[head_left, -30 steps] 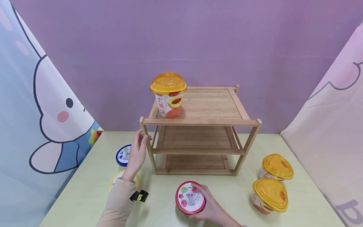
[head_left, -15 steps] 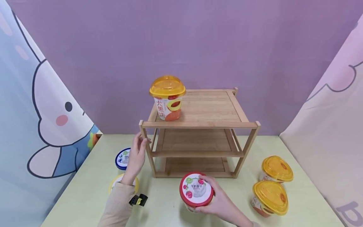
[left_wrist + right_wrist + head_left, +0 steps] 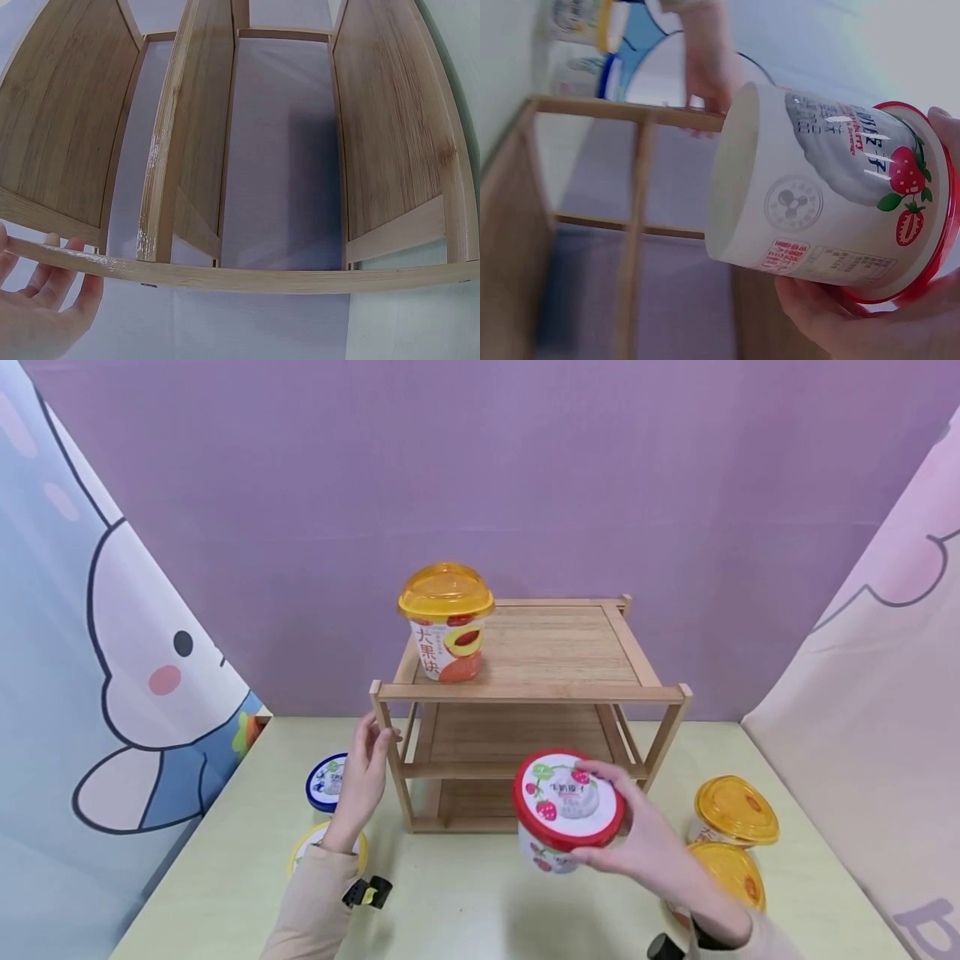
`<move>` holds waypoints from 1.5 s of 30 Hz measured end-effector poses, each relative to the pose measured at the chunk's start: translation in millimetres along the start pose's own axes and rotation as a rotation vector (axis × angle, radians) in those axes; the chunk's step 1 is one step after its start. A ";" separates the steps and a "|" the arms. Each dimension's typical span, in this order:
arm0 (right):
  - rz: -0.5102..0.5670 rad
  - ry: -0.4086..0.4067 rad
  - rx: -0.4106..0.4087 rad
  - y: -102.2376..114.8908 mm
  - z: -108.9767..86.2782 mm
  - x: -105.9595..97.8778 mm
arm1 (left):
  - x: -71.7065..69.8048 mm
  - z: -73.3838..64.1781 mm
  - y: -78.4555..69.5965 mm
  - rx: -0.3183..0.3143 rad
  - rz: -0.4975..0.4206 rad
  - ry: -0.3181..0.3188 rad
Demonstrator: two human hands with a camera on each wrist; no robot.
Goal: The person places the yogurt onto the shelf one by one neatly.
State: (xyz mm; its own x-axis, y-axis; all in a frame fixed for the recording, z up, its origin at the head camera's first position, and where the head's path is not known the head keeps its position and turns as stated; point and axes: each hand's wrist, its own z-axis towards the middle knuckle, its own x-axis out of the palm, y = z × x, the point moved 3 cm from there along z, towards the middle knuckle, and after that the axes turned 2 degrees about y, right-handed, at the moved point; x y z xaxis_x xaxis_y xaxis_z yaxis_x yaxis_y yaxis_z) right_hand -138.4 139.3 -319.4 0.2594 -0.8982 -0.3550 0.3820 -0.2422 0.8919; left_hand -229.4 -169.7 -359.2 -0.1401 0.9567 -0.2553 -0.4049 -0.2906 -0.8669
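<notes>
My right hand (image 3: 645,847) has its grip wrapped round the rim of the red-lidded strawberry cup (image 3: 567,810), fingers curled over the lid edge, cup off the counter (image 3: 465,893) and hanging in front of the wooden rack (image 3: 525,718), about level with its middle shelf (image 3: 517,739). Right wrist view shows the cup (image 3: 832,217) tipped well off upright relative to the rack frame, so I'd level it before it goes in anywhere; my judgement is the lid-edge hold is fine for carrying but gives little control of the base. Left hand (image 3: 365,772) is grasping the rack's front left post (image 3: 388,752), fingers bent round it, which steadies the frame; left wrist view confirms fingers (image 3: 71,274) against the post. Shelf openings look low, so I'd go in flat and slow, base first, watching the top rail (image 3: 528,692) and the right front post (image 3: 660,747). Top shelf holds one orange-domed cup (image 3: 446,620) at its left front corner. On the counter: blue-lidded cup (image 3: 327,782) and yellow-lidded cup (image 3: 324,847) by my left arm, two orange-lidded cups (image 3: 735,814) right of the rack, the nearer one partly hidden behind my right forearm. Risk: sleeve clipping those on the pull-back.
</notes>
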 end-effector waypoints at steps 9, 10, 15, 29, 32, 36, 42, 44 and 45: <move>0.003 0.013 -0.132 44.9 20.9 -39.8 | 0.0 -1.1 -16.8 -0.011 0.015 -0.009; 0.008 0.010 -0.144 48.7 23.7 -43.5 | 0.4 -1.7 -20.9 -0.011 0.017 -0.011; -0.096 -0.041 -0.093 64.0 38.1 -62.1 | 1.1 -3.3 -31.3 -0.017 0.028 -0.021; -0.302 -0.124 0.072 81.6 85.5 -105.9 | 0.6 -4.2 -29.1 -0.016 0.002 -0.004; -0.295 -0.137 0.104 82.6 95.3 -108.8 | 0.1 -4.8 -29.1 -0.023 0.004 0.000; -0.311 -0.150 0.137 81.0 106.5 -111.5 | -0.2 -5.2 -29.5 -0.026 0.011 0.000; -0.308 -0.164 0.147 72.1 120.0 -115.6 | 0.4 -4.9 -29.4 -0.019 0.012 0.000; -0.303 -0.158 0.148 68.6 123.0 -117.0 | 0.4 -5.0 -28.9 -0.024 0.013 0.000; -0.301 -0.157 0.148 66.8 124.3 -117.6 | 0.5 -5.1 -28.6 -0.027 0.013 0.000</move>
State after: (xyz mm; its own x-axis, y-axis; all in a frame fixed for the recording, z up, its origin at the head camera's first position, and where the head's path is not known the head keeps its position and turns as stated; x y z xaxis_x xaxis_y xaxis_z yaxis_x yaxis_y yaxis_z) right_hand -253.6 183.2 -183.1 0.0111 -0.8213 -0.5704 0.2848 -0.5442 0.7891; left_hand -213.3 -160.8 -336.6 -0.1448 0.9528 -0.2667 -0.3790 -0.3024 -0.8746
